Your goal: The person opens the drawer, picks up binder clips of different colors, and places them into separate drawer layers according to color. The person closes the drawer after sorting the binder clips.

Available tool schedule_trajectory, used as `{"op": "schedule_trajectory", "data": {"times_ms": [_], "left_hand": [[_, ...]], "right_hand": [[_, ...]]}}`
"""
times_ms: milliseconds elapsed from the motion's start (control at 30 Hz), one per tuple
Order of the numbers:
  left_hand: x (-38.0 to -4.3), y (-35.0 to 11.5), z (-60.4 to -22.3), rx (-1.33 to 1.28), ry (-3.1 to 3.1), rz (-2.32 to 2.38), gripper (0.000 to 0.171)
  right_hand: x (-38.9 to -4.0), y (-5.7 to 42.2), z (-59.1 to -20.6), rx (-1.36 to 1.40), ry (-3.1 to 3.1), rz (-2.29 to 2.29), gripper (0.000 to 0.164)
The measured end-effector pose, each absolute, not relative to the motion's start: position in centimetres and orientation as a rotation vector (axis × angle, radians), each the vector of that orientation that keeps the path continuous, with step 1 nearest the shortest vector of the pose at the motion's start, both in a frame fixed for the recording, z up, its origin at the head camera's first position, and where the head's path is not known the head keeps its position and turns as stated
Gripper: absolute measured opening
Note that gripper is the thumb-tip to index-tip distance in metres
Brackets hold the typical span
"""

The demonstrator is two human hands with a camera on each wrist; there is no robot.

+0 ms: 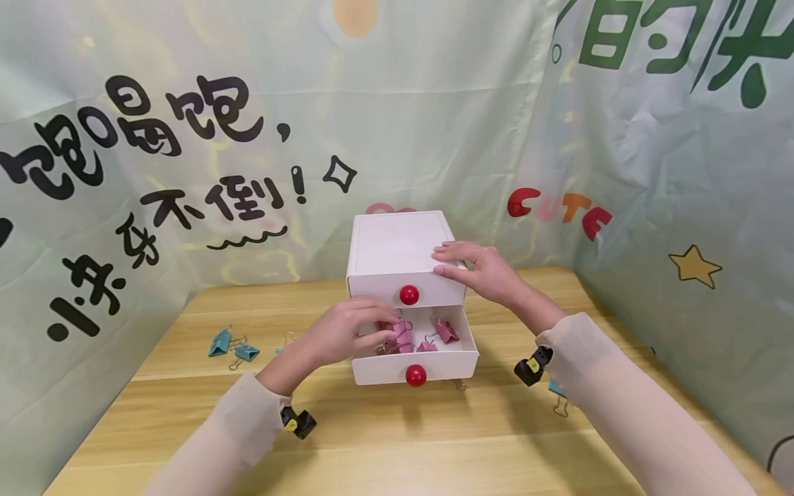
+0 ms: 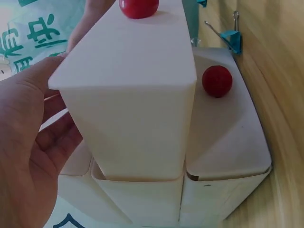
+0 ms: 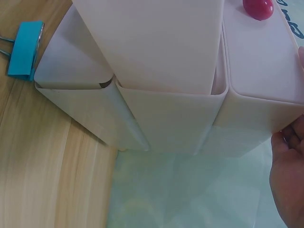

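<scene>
Holding left hand (image 1: 342, 331) at pink metal clips (image 1: 404, 337) in white drawer (image 1: 381, 370); cannot tell grip. Touching boxy white cabinet (image 1: 397, 242) with straight-fingered right hand (image 1: 485, 271).

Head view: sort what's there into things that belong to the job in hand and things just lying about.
Probably part of the job:
white drawer unit, right hand on top
open drawer, left hand over it
pink binder clips inside that drawer

Apparently just lying about:
teal binder clips on the table's left side
teal clip beside the right sleeve
</scene>
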State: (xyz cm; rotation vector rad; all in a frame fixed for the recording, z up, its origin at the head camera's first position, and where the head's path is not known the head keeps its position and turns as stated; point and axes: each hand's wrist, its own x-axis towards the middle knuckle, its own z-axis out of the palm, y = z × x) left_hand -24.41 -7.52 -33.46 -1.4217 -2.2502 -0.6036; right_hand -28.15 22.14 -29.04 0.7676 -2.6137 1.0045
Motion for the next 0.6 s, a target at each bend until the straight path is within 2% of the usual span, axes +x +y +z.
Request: {"op": "schedule_trajectory", "data": {"times_ms": [400, 600], "left_hand": [[-20.9, -8.2, -32.8, -1.213, -2.610, -0.807, 0.034], [-19.3, -8.2, -32.2, -1.188, -2.652, -0.890, 0.031]], "right_hand": [[-28.0, 22.0, -28.9, 0.759, -2.631, 1.009, 0.048], [-28.1, 22.1, -28.8, 0.752, -2.647, 1.008, 0.050]]}}
